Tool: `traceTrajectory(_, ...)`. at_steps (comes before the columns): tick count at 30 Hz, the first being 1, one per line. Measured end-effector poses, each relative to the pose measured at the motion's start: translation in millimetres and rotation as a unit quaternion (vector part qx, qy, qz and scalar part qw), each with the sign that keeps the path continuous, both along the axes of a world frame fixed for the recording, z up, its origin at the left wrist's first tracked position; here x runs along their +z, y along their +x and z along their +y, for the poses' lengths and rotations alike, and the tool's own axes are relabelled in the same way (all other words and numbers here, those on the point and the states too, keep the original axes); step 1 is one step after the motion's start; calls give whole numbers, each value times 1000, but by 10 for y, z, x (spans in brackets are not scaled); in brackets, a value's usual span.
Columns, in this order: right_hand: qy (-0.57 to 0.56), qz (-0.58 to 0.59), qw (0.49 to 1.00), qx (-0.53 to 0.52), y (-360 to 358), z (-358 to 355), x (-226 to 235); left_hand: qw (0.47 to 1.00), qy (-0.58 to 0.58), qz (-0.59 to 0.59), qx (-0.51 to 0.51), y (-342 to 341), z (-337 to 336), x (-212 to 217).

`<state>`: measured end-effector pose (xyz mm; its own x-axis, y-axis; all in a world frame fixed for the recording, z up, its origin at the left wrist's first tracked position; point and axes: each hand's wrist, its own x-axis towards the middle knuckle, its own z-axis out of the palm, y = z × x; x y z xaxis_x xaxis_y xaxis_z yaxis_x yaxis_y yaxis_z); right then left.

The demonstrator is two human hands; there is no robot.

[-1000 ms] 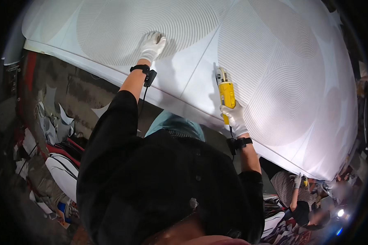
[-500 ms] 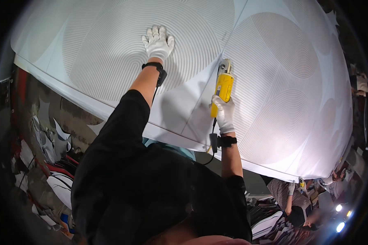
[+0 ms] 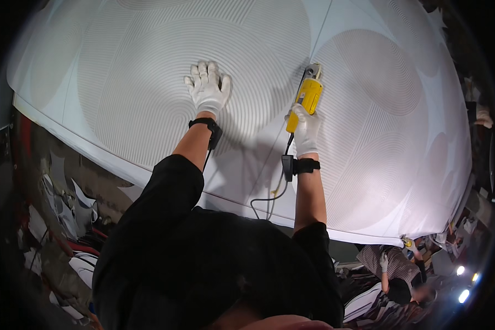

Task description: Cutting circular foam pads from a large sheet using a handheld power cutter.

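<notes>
The left hand (image 3: 208,91) lies on the sheet (image 3: 363,154), left of the power tool (image 3: 311,93) in the right hand (image 3: 307,127).

Smooth plastic tool (image 3: 310,97), shiny metal head (image 3: 313,71); matt, ridged sheet (image 3: 363,148); cloth gloves (image 3: 209,94)

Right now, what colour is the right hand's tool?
The power tool has a yellow body; head view.

Pale patterned sheet (image 3: 363,126) was brightly lit; a glare patch was noted toward its lower right. Soft-edged shadows were cast on it near the close edge. Lamps (image 3: 463,296) at lower right were burnt out to white. Black shirt (image 3: 214,269) was rendered almost without detail; scraps (image 3: 83,197) at left were dimly lit. Straight edges were bowed, corners blackened by vignetting.
</notes>
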<state>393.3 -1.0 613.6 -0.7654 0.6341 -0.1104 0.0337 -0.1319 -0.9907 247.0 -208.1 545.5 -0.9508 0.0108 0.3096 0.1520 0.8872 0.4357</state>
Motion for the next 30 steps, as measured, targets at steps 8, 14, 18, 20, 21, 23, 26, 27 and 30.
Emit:
traceTrajectory(8, -13, 37, 998, -52, 190, -762, 244, 1000, 4, -12, -12, 733, -951, 52)
traceTrajectory(14, -39, 102, 992, -68, 453, -1549, 544, 1000, 7, -7, -18, 1398, -1937, 136)
traceTrajectory(18, -65, 134, 983, -108, 871, -2291, 727, 999, 26, -8, -36, 2068, -2815, 168)
traceTrajectory(20, -55, 166, 977, -120, 852, -2598, 1014, 999, 31, -22, -26, 2213, -3174, 367)
traceTrajectory(21, -52, 177, 973, -140, 946, -2770, 1059, 998, 38, -31, -30, 2344, -3404, 379)
traceTrajectory(23, -44, 181, 971, -148, 1221, -3252, 1092, 998, 32, -30, -37, 2717, -4005, 356)
traceTrajectory(26, -47, 178, 970, -158, 1525, -3949, 1261, 999, 31, -12, -36, 3130, -4847, 360)
traceTrajectory(27, -58, 168, 970, -167, 1605, -4164, 1329, 999, 25, -18, -36, 3260, -5113, 362)
traceTrajectory(30, -101, 211, 948, -215, 1951, -4747, 1510, 999, 3, -8, -44, 3748, -5889, 450)
